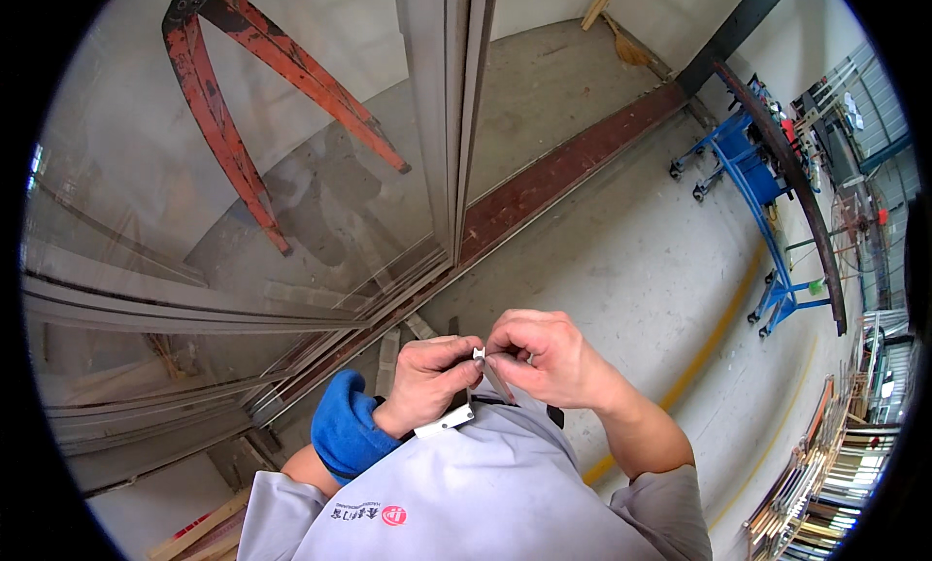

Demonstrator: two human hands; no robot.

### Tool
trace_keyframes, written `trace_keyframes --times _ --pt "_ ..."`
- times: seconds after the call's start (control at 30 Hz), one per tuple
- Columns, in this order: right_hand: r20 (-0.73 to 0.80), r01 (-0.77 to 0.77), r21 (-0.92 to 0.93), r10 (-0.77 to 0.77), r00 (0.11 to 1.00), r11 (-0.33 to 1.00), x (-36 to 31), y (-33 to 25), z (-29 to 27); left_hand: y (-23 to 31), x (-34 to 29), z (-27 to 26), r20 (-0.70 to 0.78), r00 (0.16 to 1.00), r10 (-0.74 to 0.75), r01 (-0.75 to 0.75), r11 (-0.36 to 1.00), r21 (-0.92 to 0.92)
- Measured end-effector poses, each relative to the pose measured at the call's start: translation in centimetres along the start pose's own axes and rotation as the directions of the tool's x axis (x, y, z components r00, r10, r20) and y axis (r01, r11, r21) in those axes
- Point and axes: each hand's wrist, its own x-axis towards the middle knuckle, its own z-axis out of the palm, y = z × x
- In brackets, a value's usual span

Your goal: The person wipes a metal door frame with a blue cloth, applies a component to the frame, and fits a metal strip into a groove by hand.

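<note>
My left hand (427, 381) and my right hand (544, 357) meet close in front of my chest. Both pinch a small white plastic piece (479, 353) between thumb and fingertips. A second white strip-like part (445, 420) shows just below my left hand, against my grey shirt. A blue cuff or glove (345, 430) wraps my left wrist. What sits inside the right palm is hidden by the curled fingers.
A glazed metal-framed window or door unit (447, 124) stands right ahead, its frame rails (194, 309) running to the left. Red steel braces (223, 124) show behind the glass. A blue wheeled trolley (757, 182) and stacked frame profiles (825, 464) are on the right.
</note>
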Motion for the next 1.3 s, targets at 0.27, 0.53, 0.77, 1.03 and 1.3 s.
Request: trace_keyframes --times 0.27,0.53,0.77,1.03,1.3 --pt "0.056 -0.057 0.015 0.056 0.997 0.998 -0.4 -0.1 0.1 -0.1 -0.3 0.0 0.034 0.998 0.056 -0.060 0.985 0.160" --pt "0.022 -0.111 0.112 0.109 0.994 0.988 -1.0 0.5 0.8 -0.1 -0.5 0.2 0.060 0.996 0.067 -0.078 0.976 0.202" --pt "0.105 -0.333 0.394 0.318 0.942 0.856 -1.7 1.8 1.3 -0.1 -0.7 0.0 0.086 0.993 0.086 -0.105 0.964 0.243" --pt "0.016 -0.155 0.300 0.157 0.987 0.941 -1.8 1.6 1.1 -0.2 -0.7 0.3 0.039 0.997 0.064 -0.069 0.985 0.161" --pt "-0.026 -0.053 0.117 0.057 0.998 0.992 -1.5 0.7 0.9 0.2 -0.7 0.3 0.086 0.994 0.062 -0.084 0.957 0.277"
